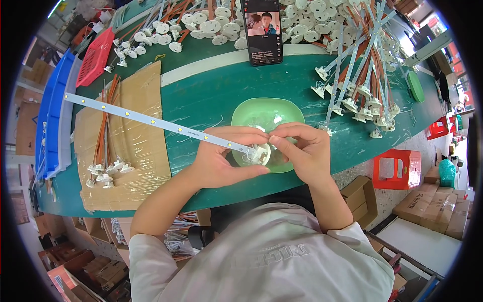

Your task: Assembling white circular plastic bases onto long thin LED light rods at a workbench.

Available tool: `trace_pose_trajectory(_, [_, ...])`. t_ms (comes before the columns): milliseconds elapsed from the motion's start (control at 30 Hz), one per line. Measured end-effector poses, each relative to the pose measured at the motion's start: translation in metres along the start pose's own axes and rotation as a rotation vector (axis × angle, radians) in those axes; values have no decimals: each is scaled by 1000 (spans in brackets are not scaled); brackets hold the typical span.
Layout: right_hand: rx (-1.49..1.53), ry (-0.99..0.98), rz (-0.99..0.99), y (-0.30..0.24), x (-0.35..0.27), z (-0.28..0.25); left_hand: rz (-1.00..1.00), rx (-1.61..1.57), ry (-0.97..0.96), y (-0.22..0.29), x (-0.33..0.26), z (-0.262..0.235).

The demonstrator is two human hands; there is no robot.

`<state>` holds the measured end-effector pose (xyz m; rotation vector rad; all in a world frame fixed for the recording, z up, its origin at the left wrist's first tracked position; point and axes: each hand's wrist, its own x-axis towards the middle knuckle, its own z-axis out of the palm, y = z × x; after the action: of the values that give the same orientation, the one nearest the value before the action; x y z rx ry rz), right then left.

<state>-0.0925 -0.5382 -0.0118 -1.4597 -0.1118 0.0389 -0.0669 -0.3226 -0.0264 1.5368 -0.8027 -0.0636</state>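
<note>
My left hand (219, 158) is closed round a white round lamp base (260, 155), its thumb below and its fingers above. An LED strip (141, 117), pale with small yellow chips, is joined to the base by thin white wires and sticks out to the far left. My right hand (308, 147) pinches thumb and forefinger together at the base's upper right, touching the left fingertips; what it pinches is too small to make out. Under both hands stands a green plastic bowl (269, 104) with small clear or shiny pieces in it.
A phone (262, 35) stands beyond the bowl. Finished-looking strips with bases (359, 85) pile up at right; white round bases (221, 25) lie at the back. Cardboard (143, 166) holds a strip bundle (105, 136) at left, beside a blue bin (56, 116) and red basket (95, 56).
</note>
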Motion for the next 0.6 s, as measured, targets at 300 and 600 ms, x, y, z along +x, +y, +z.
trace_pose_trajectory(300, [-372,-3,-247,-1,-5,-2,33,85,-24,1,3,-5])
trace_pose_trajectory(600, [-523,-50,-393,-3,-7,-1,31,141,-32,4,4,-4])
